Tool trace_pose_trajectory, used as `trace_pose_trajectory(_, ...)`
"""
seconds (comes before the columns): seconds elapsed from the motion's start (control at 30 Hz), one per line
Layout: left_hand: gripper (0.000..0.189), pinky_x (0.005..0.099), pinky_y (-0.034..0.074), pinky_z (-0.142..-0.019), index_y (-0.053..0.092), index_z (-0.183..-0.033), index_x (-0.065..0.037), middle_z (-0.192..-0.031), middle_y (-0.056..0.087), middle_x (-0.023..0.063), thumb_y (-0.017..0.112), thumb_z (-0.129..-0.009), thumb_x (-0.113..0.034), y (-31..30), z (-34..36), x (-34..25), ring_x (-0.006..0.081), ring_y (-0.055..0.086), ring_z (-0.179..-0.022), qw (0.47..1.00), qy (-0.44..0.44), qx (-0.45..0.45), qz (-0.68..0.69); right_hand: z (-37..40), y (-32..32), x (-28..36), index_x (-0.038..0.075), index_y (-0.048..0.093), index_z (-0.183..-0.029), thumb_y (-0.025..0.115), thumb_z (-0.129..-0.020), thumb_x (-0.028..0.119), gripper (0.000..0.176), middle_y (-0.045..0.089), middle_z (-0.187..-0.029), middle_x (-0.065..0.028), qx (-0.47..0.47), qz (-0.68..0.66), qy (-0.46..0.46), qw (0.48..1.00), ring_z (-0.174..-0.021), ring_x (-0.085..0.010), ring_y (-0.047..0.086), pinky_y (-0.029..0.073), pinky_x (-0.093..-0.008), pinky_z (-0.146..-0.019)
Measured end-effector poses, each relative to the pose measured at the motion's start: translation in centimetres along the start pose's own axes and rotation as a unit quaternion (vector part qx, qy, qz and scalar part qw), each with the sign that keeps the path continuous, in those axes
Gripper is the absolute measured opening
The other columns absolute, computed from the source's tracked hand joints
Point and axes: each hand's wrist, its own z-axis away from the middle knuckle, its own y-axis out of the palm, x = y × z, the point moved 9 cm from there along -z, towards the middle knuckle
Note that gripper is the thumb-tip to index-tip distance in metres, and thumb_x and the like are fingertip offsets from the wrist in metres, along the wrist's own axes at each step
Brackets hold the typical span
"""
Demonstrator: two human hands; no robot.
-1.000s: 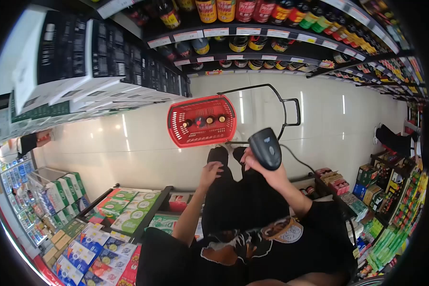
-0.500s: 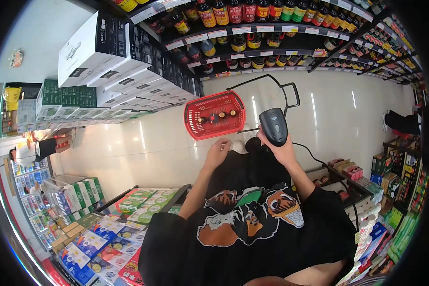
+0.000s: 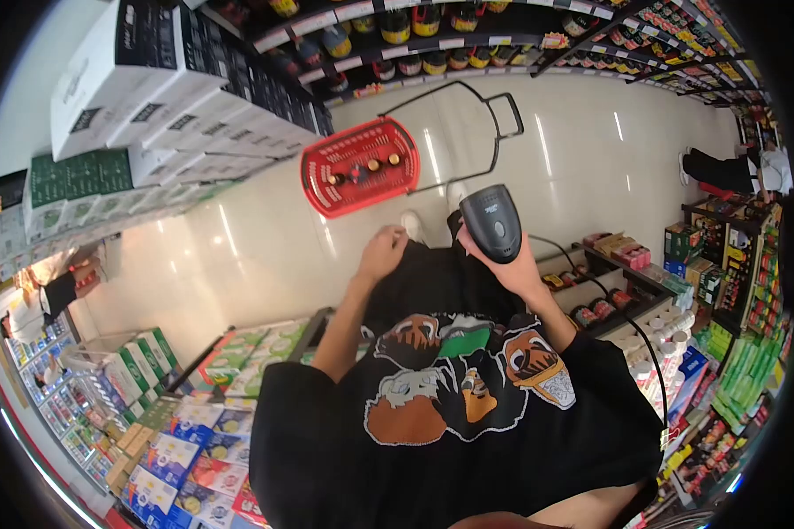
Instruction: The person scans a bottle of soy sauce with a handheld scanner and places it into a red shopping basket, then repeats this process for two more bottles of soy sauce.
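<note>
My right hand (image 3: 522,270) is wrapped round a black handheld barcode scanner (image 3: 492,220), its rounded back with a grey oval button facing up. From it a black cable (image 3: 598,280) runs off to the right and down past my sleeve. My left hand (image 3: 383,253) hangs in front of my body, fingers loosely bent and a little apart, with no object visible in it. Beyond it on the floor stands a red plastic shopping basket (image 3: 362,210) holding several dark-capped bottles (image 3: 374,165). Its long black pull handle (image 3: 508,116) stretches out to the right, touched by neither hand.
Bottle-filled shelves (image 3: 432,55) line the far side. Stacked white boxes (image 3: 163,119) rise at the left. Nearer, packaged goods (image 3: 190,458) and a low bin of red-lidded jars (image 3: 602,309) flank me. Other people stand at far left (image 3: 60,295) and far right (image 3: 719,167).
The view has shifted, so the basket, shelves and boxes sit further up and left. The scanner stays in my right hand; my left hand remains empty near my body.
</note>
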Motion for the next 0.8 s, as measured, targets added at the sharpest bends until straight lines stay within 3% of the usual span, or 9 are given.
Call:
trace_pose_trajectory(0.17,0.031,0.0428,0.054,-0.086,0.065,-0.108,-0.001,-0.108,0.069,0.0189,0.059,-0.096,-0.029,2.7,-2.9,-1.6,0.0352,0.069,-0.095,0.997,-0.006,0.066,-0.034,0.2,-1.5,0.3,-0.003,0.064,-0.113,0.072,-0.091,0.004,0.024,0.068,-0.093,-0.0052,0.007,-0.171,0.04,0.985,-0.075,-0.012,0.064,0.052,-0.0275,-0.072)
trace_pose_trajectory(0.37,0.032,0.0422,0.054,-0.087,0.066,-0.114,-0.005,-0.109,0.07,0.0161,0.057,-0.097,-0.031,6.6,-6.8,-6.0,0.0321,0.069,-0.096,0.991,0.044,0.081,-0.102,-0.7,-7.8,-0.1,-0.002,0.064,-0.113,0.072,-0.091,0.006,0.025,0.068,-0.094,-0.0059,-0.002,-0.154,0.017,0.988,-0.076,-0.012,0.064,0.051,-0.0267,-0.071)
trace_pose_trajectory(0.4,0.032,0.0454,0.052,-0.091,0.064,-0.112,-0.005,-0.112,0.07,0.0141,0.056,-0.096,-0.031,7.5,-7.5,-6.9,0.035,0.067,-0.103,0.989,0.033,0.093,-0.109,-0.9,-9.3,-0.4,-0.002,0.064,-0.112,0.072,-0.091,0.006,0.024,0.068,-0.095,-0.0059,-0.012,-0.143,0.018,0.989,-0.076,-0.0121,0.064,0.051,-0.0266,-0.071)
trace_pose_trajectory(0.53,0.033,0.0433,0.053,-0.09,0.065,-0.112,-0.003,-0.11,0.071,0.0159,0.057,-0.096,-0.031,12.3,-10.1,-9.0,0.0345,0.068,-0.101,0.992,-0.007,0.092,-0.09,-1.7,-15.1,-1.1,-0.001,0.064,-0.111,0.073,-0.091,0.005,0.022,0.068,-0.095,-0.0054,-0.009,-0.133,0.014,0.991,-0.077,-0.012,0.064,0.051,-0.0264,-0.072)
trace_pose_trajectory(0.6,0.033,0.0356,0.054,-0.083,0.064,-0.116,0.0,-0.104,0.072,0.0149,0.059,-0.099,-0.028,14.6,-12.0,-11.0,0.0237,0.07,-0.092,0.995,0.029,0.055,0.078,-2.2,-18.1,-1.3,-0.001,0.064,-0.11,0.073,-0.091,0.005,0.022,0.068,-0.095,-0.0052,-0.009,-0.142,0.005,0.99,-0.078,-0.012,0.064,0.051,-0.0264,-0.072)
trace_pose_trajectory(0.73,0.035,0.031,0.052,-0.078,0.065,-0.114,0.003,-0.1,0.071,0.0121,0.061,-0.099,-0.028,19.4,-15.2,-14.1,0.0192,0.07,-0.091,0.988,0.018,0.026,0.15,-2.8,-24.0,-1.8,-0.002,0.065,-0.109,0.074,-0.089,0.003,0.022,0.069,-0.094,-0.0049,0.002,-0.121,-0.006,0.993,-0.082,-0.012,0.065,0.052,-0.0275,-0.077)
trace_pose_trajectory(0.8,0.035,0.0335,0.053,-0.083,0.066,-0.113,0.002,-0.101,0.072,0.0147,0.061,-0.098,-0.029,22.3,-17.7,-13.6,0.023,0.07,-0.095,0.988,-0.013,0.031,0.154,-3.0,-26.4,-1.7,-0.002,0.066,-0.109,0.074,-0.089,0.005,0.023,0.07,-0.094,-0.0046,0.0,-0.129,-0.008,0.992,-0.083,-0.0115,0.066,0.053,-0.0276,-0.077)
